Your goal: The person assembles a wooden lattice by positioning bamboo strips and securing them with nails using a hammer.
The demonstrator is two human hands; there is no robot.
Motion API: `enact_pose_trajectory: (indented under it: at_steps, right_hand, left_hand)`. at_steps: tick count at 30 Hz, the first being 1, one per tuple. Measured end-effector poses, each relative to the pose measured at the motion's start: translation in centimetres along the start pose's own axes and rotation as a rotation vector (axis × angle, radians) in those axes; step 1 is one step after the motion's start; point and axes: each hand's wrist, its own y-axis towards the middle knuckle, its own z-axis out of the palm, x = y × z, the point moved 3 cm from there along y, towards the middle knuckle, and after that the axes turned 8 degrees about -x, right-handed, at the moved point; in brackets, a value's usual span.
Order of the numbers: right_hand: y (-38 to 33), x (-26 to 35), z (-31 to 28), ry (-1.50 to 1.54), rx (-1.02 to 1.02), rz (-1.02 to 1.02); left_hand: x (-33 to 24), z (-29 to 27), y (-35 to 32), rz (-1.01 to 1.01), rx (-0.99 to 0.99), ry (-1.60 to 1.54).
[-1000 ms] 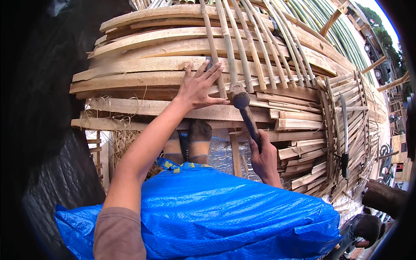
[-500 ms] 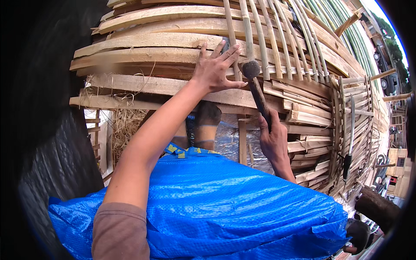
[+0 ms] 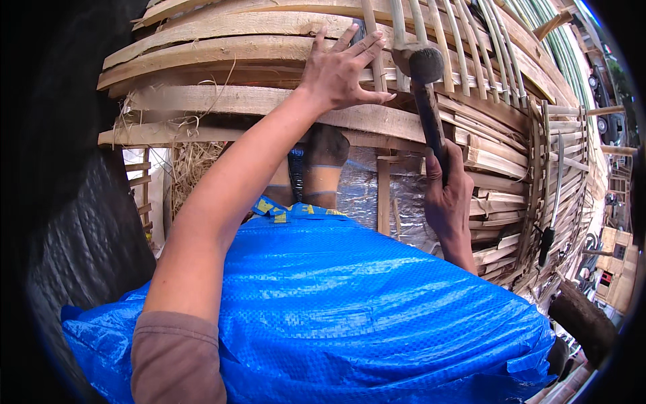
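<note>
My left hand (image 3: 338,75) lies spread over the upper wooden planks (image 3: 269,50), fingers stretched apart and thumb pointing right. Its fingertips rest beside a narrow bamboo slat (image 3: 372,42), and a small dark bluish-grey piece (image 3: 359,32) shows at the middle fingers. My right hand (image 3: 449,185) is wrapped round the dark handle of a hammer (image 3: 428,114). The rounded hammer head hangs over the lower ends of the slats, right of my left hand. Whether it touches a slat, I cannot tell.
Several slats (image 3: 464,47) lie crosswise on the planks to the right. Below them are stacked split bamboo pieces (image 3: 494,158). A long blade with a black handle (image 3: 548,246) hangs by a bamboo frame. A blue tarp (image 3: 323,296) covers my lap; straw (image 3: 192,168) lies beneath the planks.
The hammer and my right hand have moved right and away from me, and the hammer head appears larger. My left hand stays spread at the same slat. The whole view has shifted slightly.
</note>
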Motion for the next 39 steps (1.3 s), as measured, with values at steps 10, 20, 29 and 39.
enact_pose_trajectory:
  at_steps: [10,20,29,39]
  right_hand:
    - [2.6,-1.8,0.5,-0.148,0.072,0.142]
    - [0.8,-3.2,2.4,-0.009,0.09,0.191]
    - [-2.2,-3.3,4.1,0.4,0.083,0.359]
    - [-1.4,-2.7,5.0,0.521,0.12,0.535]
  left_hand:
    - [0.6,0.1,0.1,0.0,-0.008,0.069]
    - [-0.1,0.4,0.0,0.003,0.014,0.066]
    - [-1.0,-0.1,-0.1,0.019,0.031,0.06]
    - [-1.1,-2.0,0.6,0.059,-0.167,-0.038]
